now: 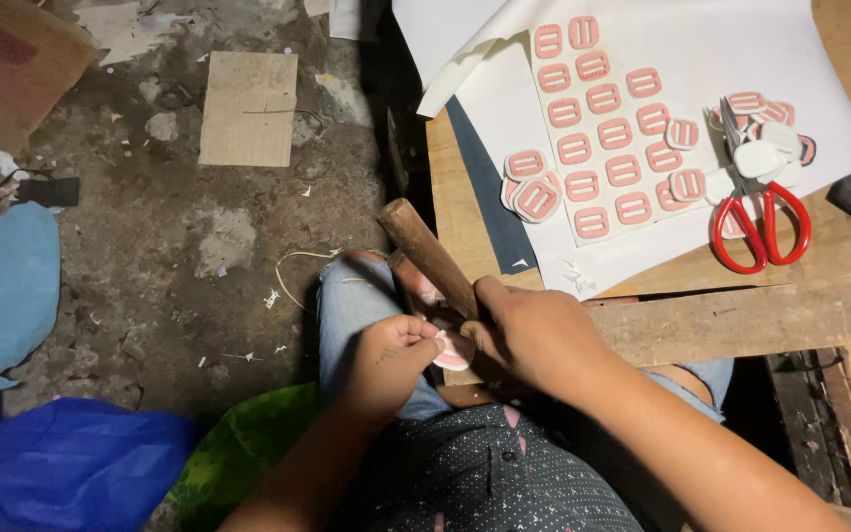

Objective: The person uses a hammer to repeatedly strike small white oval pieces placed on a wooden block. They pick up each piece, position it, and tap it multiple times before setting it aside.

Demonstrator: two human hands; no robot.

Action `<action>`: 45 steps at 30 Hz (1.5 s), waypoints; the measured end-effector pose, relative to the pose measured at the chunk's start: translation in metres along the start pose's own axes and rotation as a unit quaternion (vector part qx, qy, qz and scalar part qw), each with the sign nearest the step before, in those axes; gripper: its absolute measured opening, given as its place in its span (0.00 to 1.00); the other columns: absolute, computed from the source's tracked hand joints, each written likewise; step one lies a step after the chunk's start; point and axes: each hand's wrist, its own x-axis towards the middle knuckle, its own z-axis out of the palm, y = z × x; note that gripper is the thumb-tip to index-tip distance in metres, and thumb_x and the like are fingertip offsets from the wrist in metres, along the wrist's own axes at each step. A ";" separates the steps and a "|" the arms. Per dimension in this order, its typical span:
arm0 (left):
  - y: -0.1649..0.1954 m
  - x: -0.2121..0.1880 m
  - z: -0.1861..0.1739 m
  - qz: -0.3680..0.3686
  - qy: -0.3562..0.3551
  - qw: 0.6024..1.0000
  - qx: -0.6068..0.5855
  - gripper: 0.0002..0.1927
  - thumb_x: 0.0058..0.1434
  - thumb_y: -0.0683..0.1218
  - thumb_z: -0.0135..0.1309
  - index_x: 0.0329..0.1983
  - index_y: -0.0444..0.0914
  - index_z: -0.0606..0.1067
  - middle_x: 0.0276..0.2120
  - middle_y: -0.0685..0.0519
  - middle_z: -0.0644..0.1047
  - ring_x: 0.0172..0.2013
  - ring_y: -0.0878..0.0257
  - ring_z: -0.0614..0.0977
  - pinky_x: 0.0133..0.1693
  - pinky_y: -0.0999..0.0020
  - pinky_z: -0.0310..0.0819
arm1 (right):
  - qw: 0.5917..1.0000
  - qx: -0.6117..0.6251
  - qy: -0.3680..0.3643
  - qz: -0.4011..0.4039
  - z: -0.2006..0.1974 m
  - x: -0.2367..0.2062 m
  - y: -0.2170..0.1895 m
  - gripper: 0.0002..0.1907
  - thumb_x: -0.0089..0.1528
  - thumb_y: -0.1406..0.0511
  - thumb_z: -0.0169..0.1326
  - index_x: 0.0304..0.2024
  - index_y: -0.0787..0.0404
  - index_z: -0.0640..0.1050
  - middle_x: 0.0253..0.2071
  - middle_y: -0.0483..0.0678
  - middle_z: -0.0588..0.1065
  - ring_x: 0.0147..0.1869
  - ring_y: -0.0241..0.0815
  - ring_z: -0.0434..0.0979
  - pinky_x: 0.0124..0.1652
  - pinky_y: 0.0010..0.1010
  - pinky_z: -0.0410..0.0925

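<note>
My right hand (534, 330) grips a wooden-handled tool (425, 251) whose handle slants up to the left. My left hand (391, 355) pinches a small pink and white piece (453, 352) against a wooden block on my lap, right beside the tool's lower end. The tool's tip is hidden behind my right hand. On the wooden table (741, 315) to the right lies a white sheet (593, 128) with rows of pink rounded shapes. Cut-out pink pieces (529, 187) lie in small heaps beside it.
Red-handled scissors (758, 212) rest on the white paper at the right, among loose pieces. A dark sheet (490, 197) sticks out under the paper. On the rough floor at the left lie a cardboard piece (248, 108), blue cloth (2, 291) and blue and green plastic bags (81, 473).
</note>
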 end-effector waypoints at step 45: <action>0.020 -0.010 0.017 0.006 0.104 0.979 0.176 0.08 0.57 0.37 0.59 0.38 0.27 0.78 0.33 0.46 0.84 0.34 0.65 0.84 0.38 0.73 0.78 | 0.996 0.069 0.029 -0.058 0.004 -0.007 0.020 0.17 0.60 0.55 0.58 0.40 0.59 0.70 0.29 0.55 0.78 0.34 0.65 0.78 0.30 0.51 0.69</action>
